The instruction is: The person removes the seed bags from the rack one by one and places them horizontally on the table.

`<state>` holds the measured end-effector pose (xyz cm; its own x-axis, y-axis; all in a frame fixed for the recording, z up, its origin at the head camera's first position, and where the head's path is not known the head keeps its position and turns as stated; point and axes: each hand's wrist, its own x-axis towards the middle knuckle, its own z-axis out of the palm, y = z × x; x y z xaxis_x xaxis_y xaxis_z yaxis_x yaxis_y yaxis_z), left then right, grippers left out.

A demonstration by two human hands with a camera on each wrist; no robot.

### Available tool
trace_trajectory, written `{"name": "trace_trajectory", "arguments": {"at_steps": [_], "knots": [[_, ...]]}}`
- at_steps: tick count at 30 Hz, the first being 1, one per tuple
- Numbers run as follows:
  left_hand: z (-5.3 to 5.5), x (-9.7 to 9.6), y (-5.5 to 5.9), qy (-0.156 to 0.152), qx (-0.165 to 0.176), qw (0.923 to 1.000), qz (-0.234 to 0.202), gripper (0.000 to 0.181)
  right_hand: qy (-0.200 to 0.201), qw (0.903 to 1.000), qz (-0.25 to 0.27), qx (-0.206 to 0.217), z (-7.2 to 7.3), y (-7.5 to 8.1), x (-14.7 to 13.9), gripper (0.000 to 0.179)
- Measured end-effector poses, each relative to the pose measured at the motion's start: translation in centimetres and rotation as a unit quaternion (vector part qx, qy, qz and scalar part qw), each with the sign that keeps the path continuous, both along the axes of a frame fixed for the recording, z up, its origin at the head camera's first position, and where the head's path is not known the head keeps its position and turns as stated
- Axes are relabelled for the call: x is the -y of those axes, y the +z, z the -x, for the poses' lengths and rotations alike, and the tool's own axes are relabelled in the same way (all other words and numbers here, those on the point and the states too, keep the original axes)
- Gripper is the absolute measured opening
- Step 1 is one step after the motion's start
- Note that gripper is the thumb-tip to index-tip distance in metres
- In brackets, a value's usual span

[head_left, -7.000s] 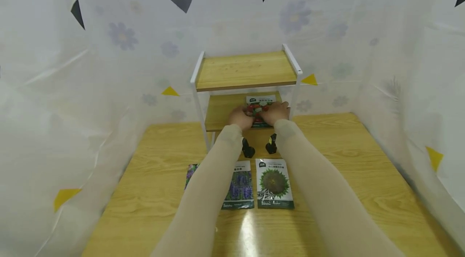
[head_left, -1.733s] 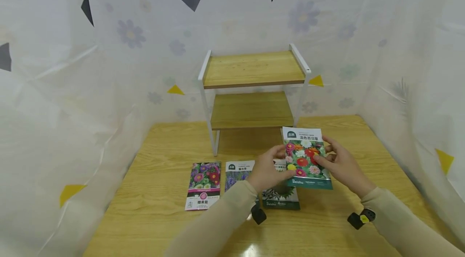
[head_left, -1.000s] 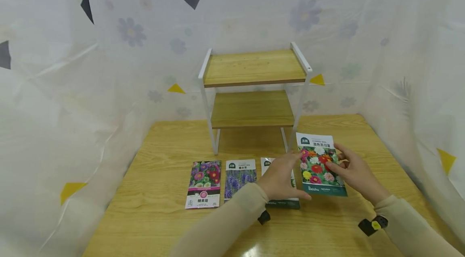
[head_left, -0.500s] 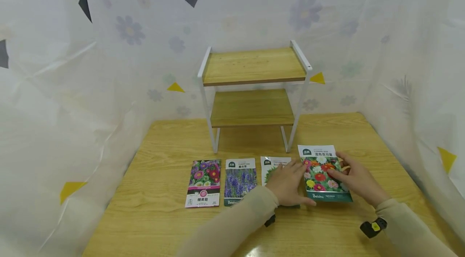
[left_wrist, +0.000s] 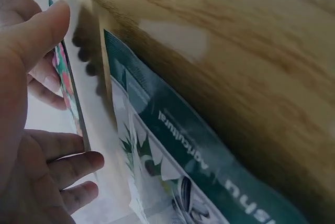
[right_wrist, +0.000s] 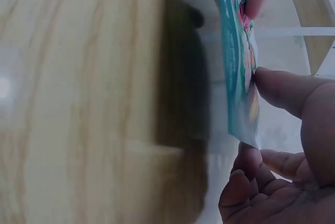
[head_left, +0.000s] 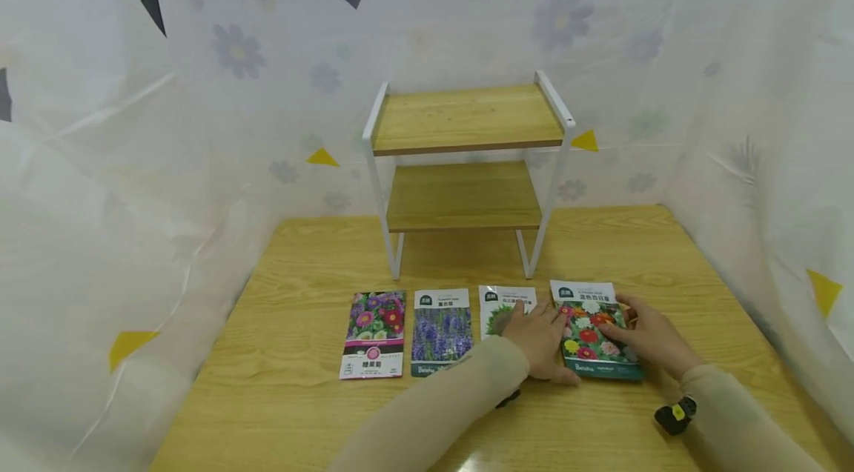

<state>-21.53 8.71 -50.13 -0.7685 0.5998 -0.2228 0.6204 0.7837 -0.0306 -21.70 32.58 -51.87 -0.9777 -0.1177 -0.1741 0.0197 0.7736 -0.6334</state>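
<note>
My right hand pinches the right edge of a seed packet with colourful zinnias and a green lower band. In the right wrist view the thumb lies on the front of that packet and other fingers are behind it, with the packet just over the table. My left hand has its fingers extended near the packet's left edge and hides much of a seed packet with a green flower head. That covered packet lies flat beneath the left hand in the left wrist view.
Left of the hands lie a lavender seed packet and a pink-banded daisy seed packet, in one row. Behind them stands a two-tier shelf with white legs on the wooden table. A patterned curtain surrounds the table.
The zinnia packet has gone from the shelf's lower tier to the row's right end, lowering toward the table. My left hand let go of it and moved over the neighbouring packet.
</note>
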Motion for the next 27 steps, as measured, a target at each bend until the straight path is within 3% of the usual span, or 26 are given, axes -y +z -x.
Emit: {"name": "trace_trajectory", "arguments": {"at_steps": [7,20,27], "knots": [[0.0,-0.4,-0.5,0.002,-0.008,0.9992,0.04,0.109,0.002,1.0,-0.008,0.005,0.1,-0.9,0.0,0.096],[0.3,-0.6,-1.9,0.008,-0.009,0.9982,0.058,0.107,0.004,0.9996,-0.027,0.0,0.2,-1.2,0.2,0.094],[0.2,-0.4,-1.8,0.0,-0.014,0.9978,0.066,0.107,0.005,0.9996,-0.026,0.0,0.2,-1.3,0.3,0.095]]}}
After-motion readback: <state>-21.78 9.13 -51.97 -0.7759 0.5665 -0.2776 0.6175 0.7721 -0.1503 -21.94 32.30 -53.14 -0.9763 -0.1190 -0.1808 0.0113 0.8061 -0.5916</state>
